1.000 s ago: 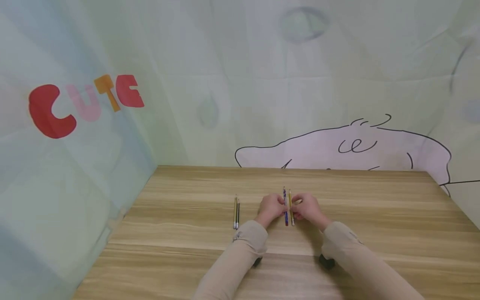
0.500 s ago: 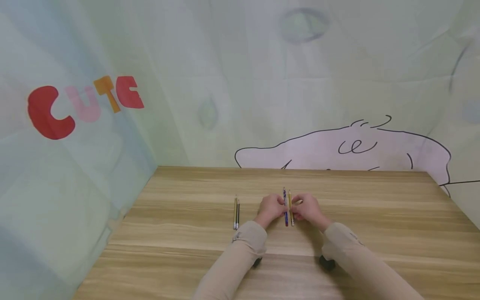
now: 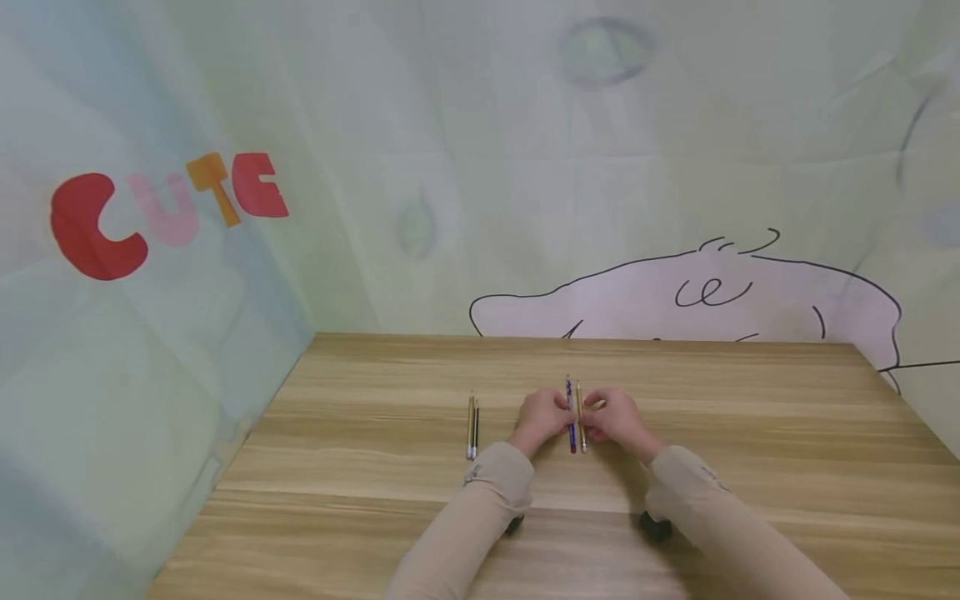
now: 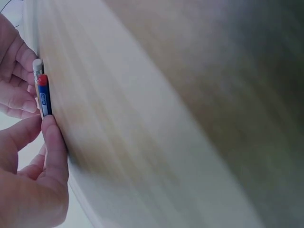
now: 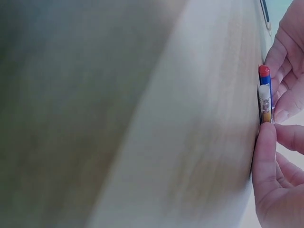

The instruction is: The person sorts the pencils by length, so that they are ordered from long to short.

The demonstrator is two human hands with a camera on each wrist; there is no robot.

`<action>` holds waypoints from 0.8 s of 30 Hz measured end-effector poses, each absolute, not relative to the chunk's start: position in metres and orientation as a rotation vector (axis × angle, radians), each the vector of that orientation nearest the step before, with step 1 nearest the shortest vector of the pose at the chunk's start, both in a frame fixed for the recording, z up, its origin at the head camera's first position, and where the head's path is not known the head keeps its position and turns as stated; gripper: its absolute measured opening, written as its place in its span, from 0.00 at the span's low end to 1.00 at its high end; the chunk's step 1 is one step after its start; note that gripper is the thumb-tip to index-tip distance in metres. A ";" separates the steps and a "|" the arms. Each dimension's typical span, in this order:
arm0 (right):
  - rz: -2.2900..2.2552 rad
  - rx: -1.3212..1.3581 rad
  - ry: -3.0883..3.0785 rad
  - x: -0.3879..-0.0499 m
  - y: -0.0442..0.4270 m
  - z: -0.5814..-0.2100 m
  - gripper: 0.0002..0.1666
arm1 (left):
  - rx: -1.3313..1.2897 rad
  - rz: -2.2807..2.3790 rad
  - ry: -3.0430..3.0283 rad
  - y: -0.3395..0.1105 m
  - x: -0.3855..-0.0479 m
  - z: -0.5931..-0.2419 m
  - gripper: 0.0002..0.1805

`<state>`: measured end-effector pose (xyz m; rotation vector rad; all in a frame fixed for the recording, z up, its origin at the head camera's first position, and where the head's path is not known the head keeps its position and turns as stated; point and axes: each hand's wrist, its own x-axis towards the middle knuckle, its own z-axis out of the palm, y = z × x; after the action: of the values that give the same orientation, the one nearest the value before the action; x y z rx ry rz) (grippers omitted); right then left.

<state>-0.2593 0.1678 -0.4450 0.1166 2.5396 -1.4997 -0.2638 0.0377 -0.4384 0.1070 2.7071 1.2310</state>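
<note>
Look just right of centre in the head view for a blue pencil (image 4: pixel 44 97), pinched between thumb and finger of the left hand (image 3: pixel 543 412), and just beside it a yellow pencil (image 5: pixel 265 105), pinched likewise by the right hand (image 3: pixel 615 414). Lying nearly parallel, tips toward the top of the frame, at or barely above the tabletop (image 3: pixel 360 517); impossible to tell which. Expect light, stiff handling: slim, smooth-looking shafts, likely to roll or twist under a loose pinch, fragile mainly at the tips. Best held near mid-shaft, from the sides, clear of the points and the white eraser (image 5: pixel 264 91). Further left, near the middle of the frame, see a gold pencil (image 3: pixel 470 429) close beside a black pencil (image 3: pixel 476 429); judge both equally light.
</note>
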 end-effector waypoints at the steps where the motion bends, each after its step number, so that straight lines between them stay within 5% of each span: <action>1: -1.503 0.115 2.539 -0.259 0.168 -0.445 0.16 | 0.108 1.235 2.705 0.038 -0.264 -0.438 0.06; 24: -1.513 0.069 2.525 -0.246 0.166 -0.442 0.18 | 0.233 1.300 2.510 0.018 -0.261 -0.432 0.13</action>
<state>-0.2461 0.1662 -0.4422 0.0690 2.5246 -1.5134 -0.2605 0.0180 -0.4320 0.2333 2.5101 1.3002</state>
